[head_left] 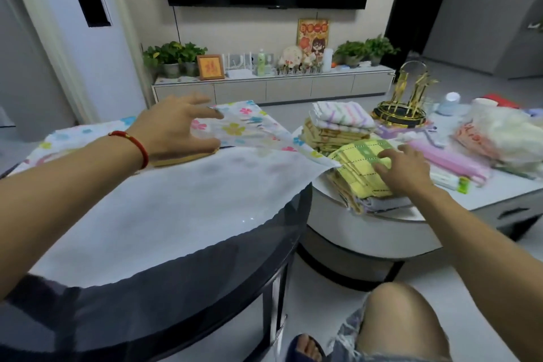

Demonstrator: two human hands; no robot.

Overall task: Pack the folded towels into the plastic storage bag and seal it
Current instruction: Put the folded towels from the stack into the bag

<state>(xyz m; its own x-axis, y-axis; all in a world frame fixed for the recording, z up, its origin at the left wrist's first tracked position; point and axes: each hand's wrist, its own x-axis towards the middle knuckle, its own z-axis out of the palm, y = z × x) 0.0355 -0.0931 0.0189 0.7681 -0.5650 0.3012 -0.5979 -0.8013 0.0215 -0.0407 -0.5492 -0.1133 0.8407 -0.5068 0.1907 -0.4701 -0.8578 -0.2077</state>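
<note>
The plastic storage bag (pixel 164 200), white with coloured flowers, lies flat across a dark round glass table (pixel 182 303). My left hand (pixel 173 129) holds the bag's far flap up at its mouth, thumb below and fingers above. An orange-yellow towel edge (pixel 188 157) shows inside under that hand. To the right, on a lower white table (pixel 367 232), sits a leaning stack of folded yellow-green checked towels (pixel 358 173). My right hand (pixel 405 167) grips the top of that stack. Behind it stands another stack topped by a striped white towel (pixel 340 114).
On the white table's far side are a gold rack (pixel 411 97), a pink flat pack (pixel 449 161) and bunched plastic bags (pixel 499 138). A TV cabinet (pixel 264 88) with plants lines the back wall. My knee (pixel 402 317) is at the bottom right.
</note>
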